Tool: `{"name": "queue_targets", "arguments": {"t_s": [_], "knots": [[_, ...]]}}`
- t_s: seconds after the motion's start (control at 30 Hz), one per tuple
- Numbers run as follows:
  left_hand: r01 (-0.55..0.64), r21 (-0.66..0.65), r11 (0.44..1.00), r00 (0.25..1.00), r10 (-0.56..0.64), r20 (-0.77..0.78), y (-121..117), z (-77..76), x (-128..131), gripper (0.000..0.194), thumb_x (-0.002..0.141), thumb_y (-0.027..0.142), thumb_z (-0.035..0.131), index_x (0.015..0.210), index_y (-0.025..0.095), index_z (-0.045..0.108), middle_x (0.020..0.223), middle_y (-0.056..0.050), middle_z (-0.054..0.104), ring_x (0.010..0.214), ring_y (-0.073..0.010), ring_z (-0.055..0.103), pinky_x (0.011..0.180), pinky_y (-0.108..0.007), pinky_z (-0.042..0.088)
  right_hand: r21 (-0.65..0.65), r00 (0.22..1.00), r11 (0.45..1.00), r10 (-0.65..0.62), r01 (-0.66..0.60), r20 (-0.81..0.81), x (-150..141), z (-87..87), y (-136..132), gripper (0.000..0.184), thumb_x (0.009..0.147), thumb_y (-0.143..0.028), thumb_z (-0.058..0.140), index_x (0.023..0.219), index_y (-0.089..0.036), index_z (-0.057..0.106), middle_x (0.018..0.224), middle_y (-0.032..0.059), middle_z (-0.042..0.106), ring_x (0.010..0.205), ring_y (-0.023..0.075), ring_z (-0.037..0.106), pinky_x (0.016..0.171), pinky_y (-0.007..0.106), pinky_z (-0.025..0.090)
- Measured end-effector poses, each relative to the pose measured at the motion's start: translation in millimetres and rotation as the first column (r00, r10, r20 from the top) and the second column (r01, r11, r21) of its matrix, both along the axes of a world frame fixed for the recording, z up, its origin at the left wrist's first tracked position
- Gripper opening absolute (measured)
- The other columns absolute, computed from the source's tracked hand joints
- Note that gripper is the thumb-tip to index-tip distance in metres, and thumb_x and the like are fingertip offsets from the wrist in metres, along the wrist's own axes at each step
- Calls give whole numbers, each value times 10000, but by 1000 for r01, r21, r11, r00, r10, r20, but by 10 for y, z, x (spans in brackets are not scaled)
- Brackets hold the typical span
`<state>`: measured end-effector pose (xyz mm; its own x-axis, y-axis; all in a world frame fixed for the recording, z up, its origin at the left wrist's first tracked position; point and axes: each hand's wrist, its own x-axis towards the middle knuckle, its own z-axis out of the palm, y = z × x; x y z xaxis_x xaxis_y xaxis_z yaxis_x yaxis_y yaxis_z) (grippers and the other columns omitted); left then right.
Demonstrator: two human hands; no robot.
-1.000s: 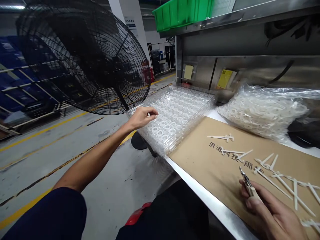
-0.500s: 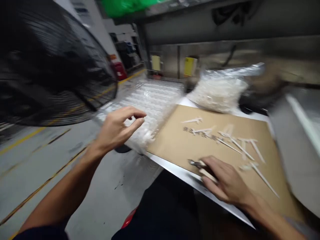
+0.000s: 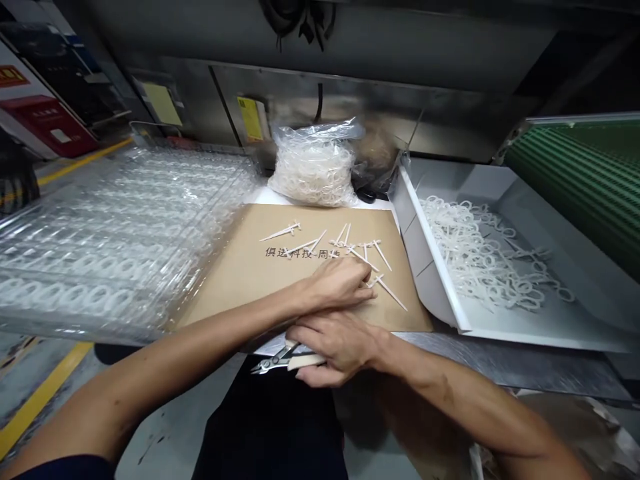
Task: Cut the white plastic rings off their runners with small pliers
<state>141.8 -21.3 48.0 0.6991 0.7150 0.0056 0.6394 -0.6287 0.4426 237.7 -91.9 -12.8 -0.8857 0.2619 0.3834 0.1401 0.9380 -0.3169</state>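
Right hand (image 3: 340, 347) gripping side cutters (image 3: 275, 360), left hand (image 3: 333, 283) on cardboard (image 3: 240, 280) beside plastic pieces (image 3: 393, 297)

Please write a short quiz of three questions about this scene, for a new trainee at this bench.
1. Which hand holds the side cutters, left or right?
2. True or false: the white tray holds loose white plastic parts.
3. Fill in the blank: the clear plastic bag sits beyond the far edge of the ____ sheet.

Key: 1. The right hand. 2. True. 3. Cardboard.
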Motion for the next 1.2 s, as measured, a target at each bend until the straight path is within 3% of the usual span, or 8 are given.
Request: {"name": "queue_targets", "arguments": {"t_s": [0.17, 0.33, 0.5, 0.63, 0.9, 1.03, 1.13, 1.2], "knots": [[-41, 10, 999, 998, 41, 43, -60, -54, -21, 189, 896, 192, 527, 817, 162, 696, 792, -78, 717, 681, -195, 639, 643, -304, 432, -1, 999, 1000, 2, -2, 41, -12, 23, 20, 429, 956, -479, 551, 1144, -105, 643, 1020, 145, 757, 877, 263, 705, 726, 370, 560], [-157, -135, 978, 973, 176, 148, -128, -53, -758, 236, 964, 366, 558, 892, 194, 702, 717, -4, 699, 638, -175, 630, 582, -258, 426, 56, 998, 998, -25, 22, 58, -37, 74, -6, 483, 1000, -526, 499, 1188, -107, 649, 981, 96, 743, 824, 234, 686, 699, 359, 539], [-341, -148, 928, 929, 357, 101, -168, -299, -1418, 307, 968, 519, 617, 1132, 272, 694, 933, -12, 798, 816, -256, 734, 738, -327, 537, 60, 992, 997, -55, 48, 117, -40, 89, -23, 518, 1055, -555, 454, 1292, -121, 607, 1115, 89, 737, 921, 223, 691, 774, 352, 535], [-368, 19, 930, 928, 365, 74, -239, -410, -1499, 235, 971, 522, 605, 1059, 327, 701, 1061, 26, 807, 924, -296, 761, 828, -385, 548, 48, 990, 995, -88, 83, 107, -35, 66, 8, 507, 1067, -540, 440, 1309, -122, 594, 1112, 80, 730, 939, 224, 689, 784, 359, 539], [-340, 109, 934, 939, 330, 99, -351, -558, -1452, 378, 961, 602, 541, 1138, 299, 682, 1104, -33, 742, 938, -284, 730, 813, -379, 541, 24, 990, 990, -143, 142, 1, -20, 6, 60, 486, 1033, -524, 482, 1269, -121, 618, 1091, 76, 742, 960, 220, 686, 808, 330, 540], [-445, -3, 895, 863, 430, 265, -323, -541, -1462, 402, 907, 640, 641, 1139, 315, 691, 942, 18, 707, 794, -218, 653, 752, -338, 533, -222, 971, 956, -216, 190, -101, 18, 72, 86, 456, 973, -491, 597, 1238, -123, 641, 1044, 79, 749, 937, 213, 687, 825, 302, 549], [-491, -167, 855, 731, 508, 456, -401, -507, -1418, 410, 873, 570, 747, 1130, 253, 707, 939, 2, 705, 754, -178, 626, 690, -300, 514, -534, 920, 806, -373, 257, -121, 61, 237, 61, 323, 917, -402, 681, 1145, -173, 675, 1042, 70, 747, 938, 213, 686, 867, 308, 547], [-489, -257, 834, 613, 538, 578, -464, -530, -1373, 394, 859, 485, 800, 1121, 204, 714, 994, -36, 716, 781, -167, 644, 712, -289, 525, -620, 893, 731, -437, 285, -105, 100, 347, 48, 268, 985, -361, 599, 1164, -174, 669, 1057, 87, 730, 924, 224, 668, 855, 348, 532]]}}
